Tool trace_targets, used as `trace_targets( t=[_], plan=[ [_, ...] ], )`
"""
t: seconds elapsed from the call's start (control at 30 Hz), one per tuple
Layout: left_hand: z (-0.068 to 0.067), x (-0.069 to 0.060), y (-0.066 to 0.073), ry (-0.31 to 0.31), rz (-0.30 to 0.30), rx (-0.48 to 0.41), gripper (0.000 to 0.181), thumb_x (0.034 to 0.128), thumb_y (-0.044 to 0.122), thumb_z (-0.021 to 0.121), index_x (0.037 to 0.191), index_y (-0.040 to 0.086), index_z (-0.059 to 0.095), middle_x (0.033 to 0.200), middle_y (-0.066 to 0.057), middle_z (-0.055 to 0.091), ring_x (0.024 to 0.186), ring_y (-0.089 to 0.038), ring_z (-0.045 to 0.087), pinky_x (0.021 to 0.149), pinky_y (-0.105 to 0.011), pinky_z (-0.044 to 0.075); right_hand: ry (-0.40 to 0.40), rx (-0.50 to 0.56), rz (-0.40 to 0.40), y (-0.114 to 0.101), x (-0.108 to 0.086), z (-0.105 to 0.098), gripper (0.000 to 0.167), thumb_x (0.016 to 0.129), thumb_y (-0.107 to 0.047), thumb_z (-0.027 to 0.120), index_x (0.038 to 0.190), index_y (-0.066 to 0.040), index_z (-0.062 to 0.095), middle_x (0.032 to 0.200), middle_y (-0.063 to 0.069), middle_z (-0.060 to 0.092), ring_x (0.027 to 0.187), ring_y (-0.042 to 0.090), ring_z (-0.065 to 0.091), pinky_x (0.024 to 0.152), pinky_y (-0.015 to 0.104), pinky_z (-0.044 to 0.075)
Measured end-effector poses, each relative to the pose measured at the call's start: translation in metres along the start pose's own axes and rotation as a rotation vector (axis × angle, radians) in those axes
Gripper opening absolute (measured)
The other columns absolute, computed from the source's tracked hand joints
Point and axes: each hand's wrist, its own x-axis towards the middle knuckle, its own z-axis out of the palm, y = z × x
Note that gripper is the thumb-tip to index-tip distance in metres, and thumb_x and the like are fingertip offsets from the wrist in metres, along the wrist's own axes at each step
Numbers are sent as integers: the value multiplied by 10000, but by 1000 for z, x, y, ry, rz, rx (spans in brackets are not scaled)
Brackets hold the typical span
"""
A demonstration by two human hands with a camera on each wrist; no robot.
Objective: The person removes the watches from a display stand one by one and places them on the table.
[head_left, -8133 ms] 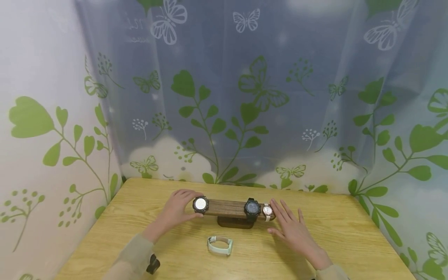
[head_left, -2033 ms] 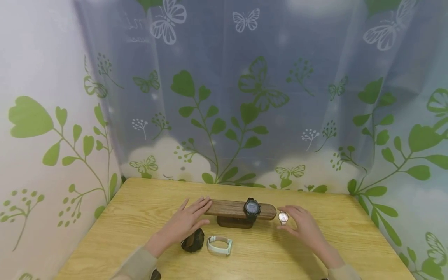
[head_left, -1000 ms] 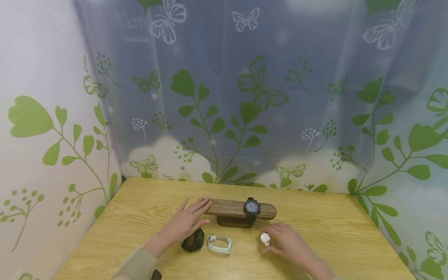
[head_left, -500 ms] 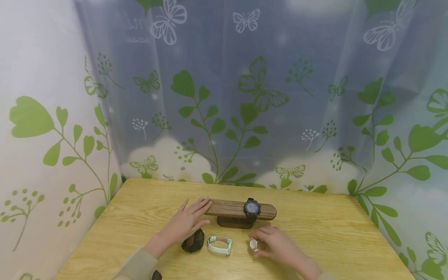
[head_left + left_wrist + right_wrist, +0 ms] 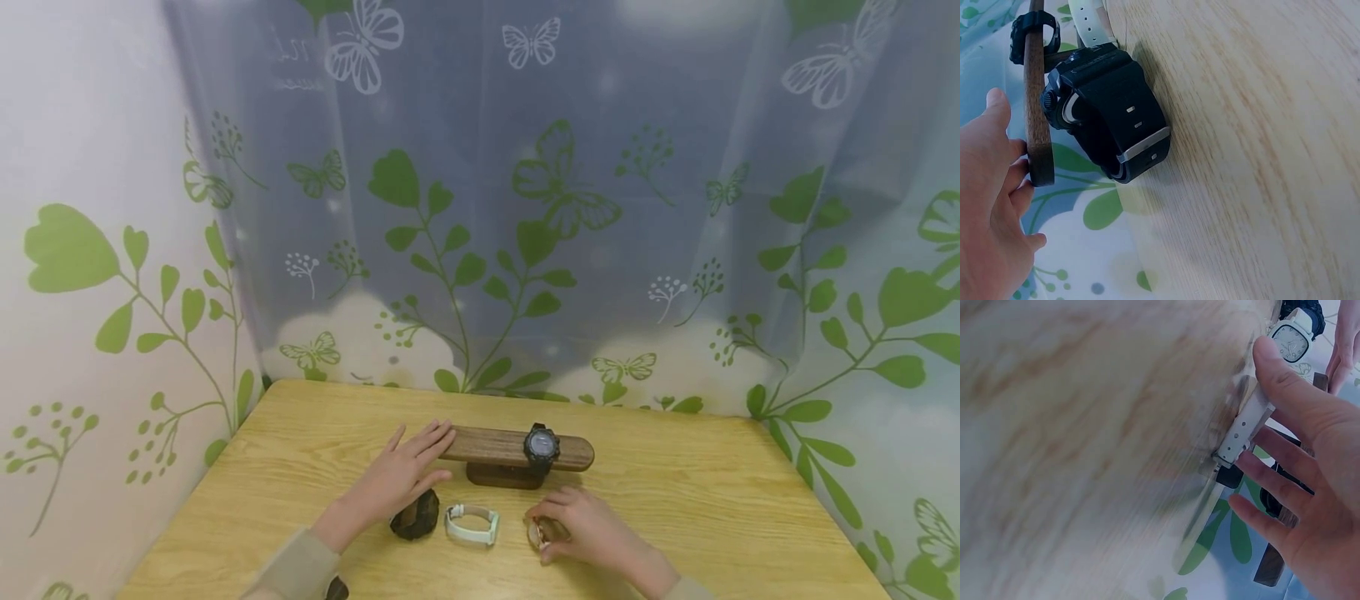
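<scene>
The right hand (image 5: 588, 529) is pinching a small round watch (image 5: 536, 534) at 3 o'clock from a mint-green watch (image 5: 471, 536).
Its thumb and fingers are gripping the watch's pale, hole-punched strap; the left hand (image 5: 393, 479), fingers extended and grasping nothing, is touching the 9 o'clock end of the stand (image 5: 487, 447), a grained brown wooden bar with rounded ends. A chunky black watch (image 5: 542, 446) is encircling the bar toward 3 o'clock. A bulky dark watch (image 5: 426, 520) is sitting at 8 o'clock from the stand. Yellow-grained tabletop (image 5: 720, 508) is stretching from the right hand toward the 3 o'clock edge.
</scene>
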Motion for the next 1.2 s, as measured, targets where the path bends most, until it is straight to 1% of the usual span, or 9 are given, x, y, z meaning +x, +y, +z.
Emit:
trace_targets(
  t=[0.13,0.3,0.4,0.47,0.67,0.83,1.0,1.13,1.2],
  plan=[
    [0,0,0,-4,1,-6,671,1052,452,500,1587,85,329,1643,-107,304,1512,-300,291,1197,-669,157,3,-19,-4,1,1,3,606,708,-535,792,1198,-183,732,1153,-52,713,1073,204,656,940,489,552],
    [-1,0,1,-2,1,-13,667,1049,434,517,1584,81,333,1640,-110,308,1512,-302,292,1196,-670,155,13,-38,-17,1,0,3,639,698,-554,784,1213,-182,723,1170,-41,706,1083,202,654,952,501,547],
    [-1,0,1,-2,1,-11,662,1047,415,532,1582,78,336,1640,-110,310,1511,-303,292,1194,-673,157,19,-20,-24,0,-1,1,661,724,-574,766,1241,-166,710,1197,-30,699,1093,206,653,954,504,546],
    [-1,0,1,-3,1,-11,661,1046,407,537,1581,76,336,1639,-113,310,1512,-302,290,1194,-674,153,36,-4,-29,-1,-2,-1,636,771,-561,756,1250,-145,704,1202,-19,700,1085,205,657,945,495,550],
    [-2,0,2,0,3,-11,657,1045,398,543,1579,73,340,1637,-119,314,1512,-299,292,1197,-669,146,158,46,-27,-1,-4,-7,393,905,-377,743,1194,-110,729,1124,-8,733,999,176,683,846,392,593],
    [-3,0,3,0,3,-11,657,1046,401,541,1579,75,341,1637,-119,315,1510,-302,296,1199,-666,141,306,71,-43,1,-6,-12,256,900,-257,768,1119,-124,751,1059,-32,749,941,138,705,805,364,606],
    [-2,0,2,-6,1,-4,663,1050,424,519,1583,77,334,1641,-113,306,1511,-301,292,1201,-664,142,458,66,-101,4,-5,-20,265,835,-175,819,1090,-141,758,1044,-52,752,926,133,709,799,352,610],
    [-2,0,1,-9,0,-2,668,1050,437,511,1586,84,327,1644,-105,300,1512,-297,292,1203,-660,140,522,39,-102,8,-3,-27,294,823,-174,825,1108,-170,752,1065,-80,745,956,124,699,828,367,604],
    [-2,0,1,-9,-1,-5,667,1049,434,516,1586,86,328,1644,-103,299,1512,-297,292,1203,-660,138,544,23,-94,11,-1,-30,309,833,-186,820,1133,-172,746,1089,-77,739,988,133,691,863,405,596]
  ],
)
